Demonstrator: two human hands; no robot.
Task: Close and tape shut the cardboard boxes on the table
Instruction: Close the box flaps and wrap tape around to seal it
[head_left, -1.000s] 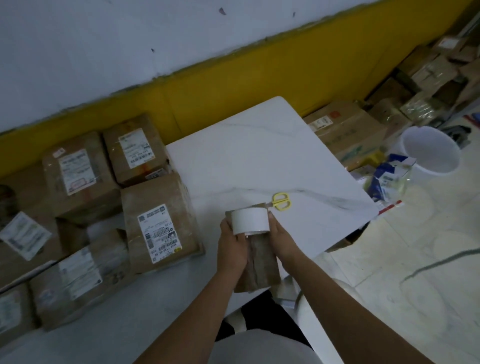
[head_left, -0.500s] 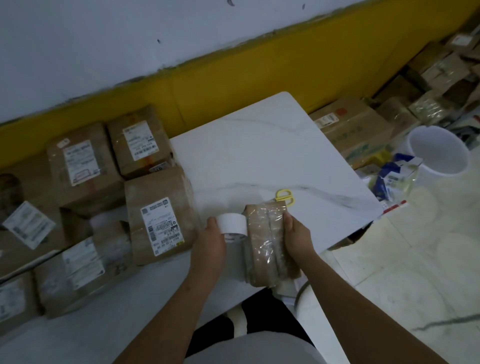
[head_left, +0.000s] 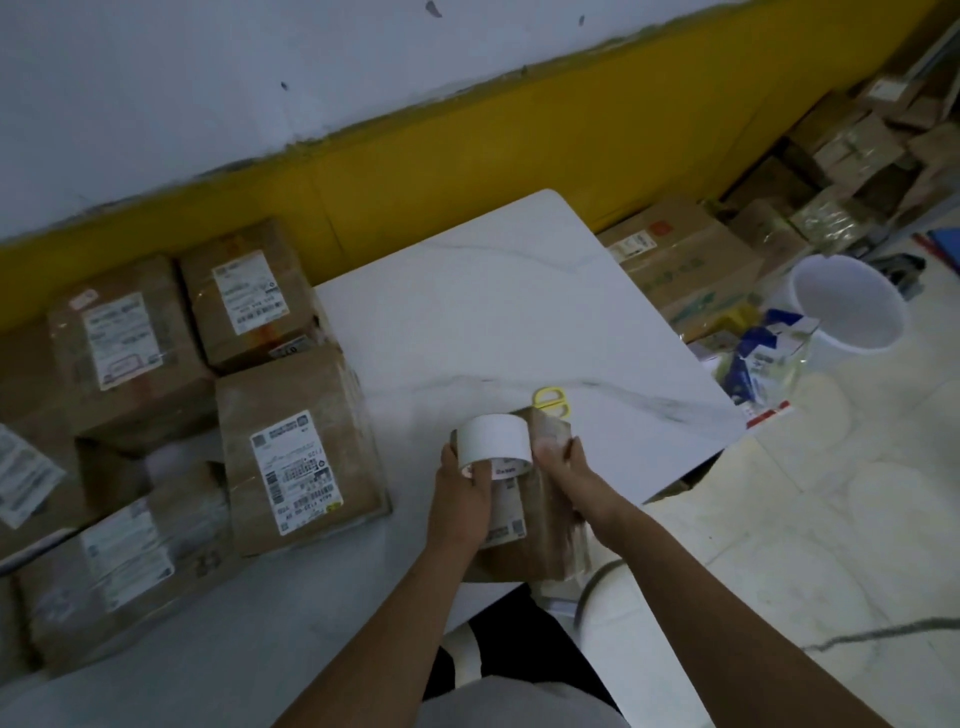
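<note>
At the table's (head_left: 493, 312) near edge, the left hand (head_left: 462, 501) gripped the tape (head_left: 493, 439) against the box (head_left: 545, 535), which the right hand (head_left: 566, 465) clasped, probably steadying it for wrapping.

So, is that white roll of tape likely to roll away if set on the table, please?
Probably on its edge: the white roll of tape is round, the white marbled table looks smooth. It seems light; the left hand grips it alone.
</note>
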